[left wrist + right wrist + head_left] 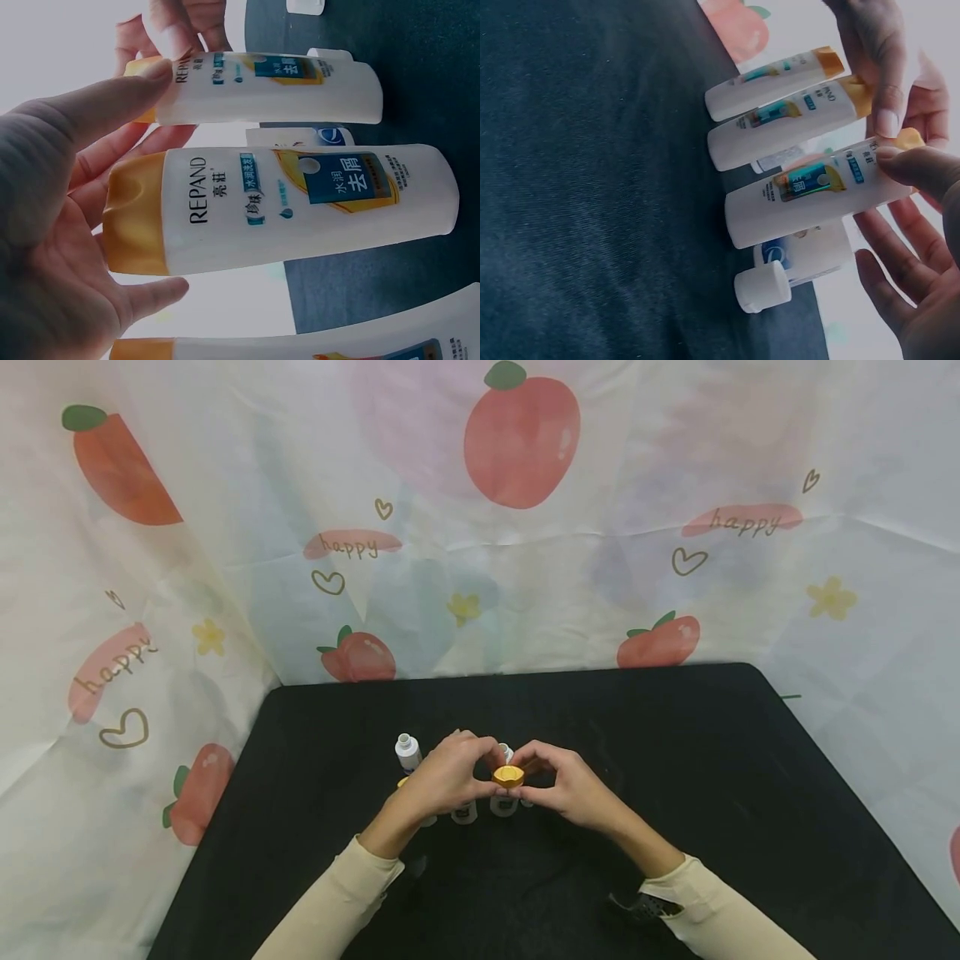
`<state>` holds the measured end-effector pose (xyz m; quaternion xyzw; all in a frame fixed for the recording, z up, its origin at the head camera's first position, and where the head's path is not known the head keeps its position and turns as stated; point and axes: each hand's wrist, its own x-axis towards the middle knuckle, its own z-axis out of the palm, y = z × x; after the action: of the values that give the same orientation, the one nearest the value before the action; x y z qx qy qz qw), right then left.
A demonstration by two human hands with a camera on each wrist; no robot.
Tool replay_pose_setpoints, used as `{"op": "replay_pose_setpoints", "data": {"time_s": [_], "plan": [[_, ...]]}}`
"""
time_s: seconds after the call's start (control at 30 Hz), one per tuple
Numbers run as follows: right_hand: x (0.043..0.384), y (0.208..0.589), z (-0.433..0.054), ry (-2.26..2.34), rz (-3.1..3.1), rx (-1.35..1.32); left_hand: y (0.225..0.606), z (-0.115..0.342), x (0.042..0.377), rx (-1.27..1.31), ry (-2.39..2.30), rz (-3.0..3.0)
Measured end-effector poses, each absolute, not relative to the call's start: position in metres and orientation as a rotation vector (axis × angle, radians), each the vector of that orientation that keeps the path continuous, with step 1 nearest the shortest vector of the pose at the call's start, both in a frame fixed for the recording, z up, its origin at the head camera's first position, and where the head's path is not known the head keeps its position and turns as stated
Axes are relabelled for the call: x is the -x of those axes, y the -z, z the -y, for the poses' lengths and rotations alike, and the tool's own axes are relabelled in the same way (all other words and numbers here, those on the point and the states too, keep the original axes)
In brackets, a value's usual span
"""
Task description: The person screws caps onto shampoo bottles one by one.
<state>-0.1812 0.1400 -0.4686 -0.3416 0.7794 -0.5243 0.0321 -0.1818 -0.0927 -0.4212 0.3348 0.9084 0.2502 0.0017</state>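
Observation:
Both hands are at the top of a white shampoo bottle with a gold cap. My left hand pinches it from the left, thumb near the base of the cap. From the other side my right hand pinches the same spot with thumb and fingers. This shampoo bottle stands upright on the table. Beside it on the left stand a second shampoo bottle and a third shampoo bottle, both gold-capped and touched by neither thumb.
Behind the row stands a white bottle with an uncapped neck. Another white bottle with a blue label is behind the held one. A small white cap lies on the black table. A printed curtain hangs behind.

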Motion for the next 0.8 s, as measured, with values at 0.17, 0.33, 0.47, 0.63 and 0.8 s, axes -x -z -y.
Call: {"op": "replay_pose_setpoints", "data": {"time_s": [0.17,0.33,0.47,0.63,0.8], "plan": [[0.180,0.474,-0.141,1.627,-2.378,1.035,0.418,0.094,0.184,-1.071,-0.805,-2.784],[0.181,0.476,-0.141,1.640,-2.354,1.041,0.417,0.096,0.188,-1.086,-0.812,-2.725],[0.183,0.475,-0.141,1.615,-2.360,1.029,0.419,0.096,0.191,-1.095,-0.814,-2.706],[0.184,0.473,-0.141,1.590,-2.395,1.044,0.421,0.097,0.192,-1.095,-0.834,-2.696],[0.183,0.473,-0.141,1.586,-2.412,1.060,0.422,0.097,0.192,-1.073,-0.851,-2.677]]}}
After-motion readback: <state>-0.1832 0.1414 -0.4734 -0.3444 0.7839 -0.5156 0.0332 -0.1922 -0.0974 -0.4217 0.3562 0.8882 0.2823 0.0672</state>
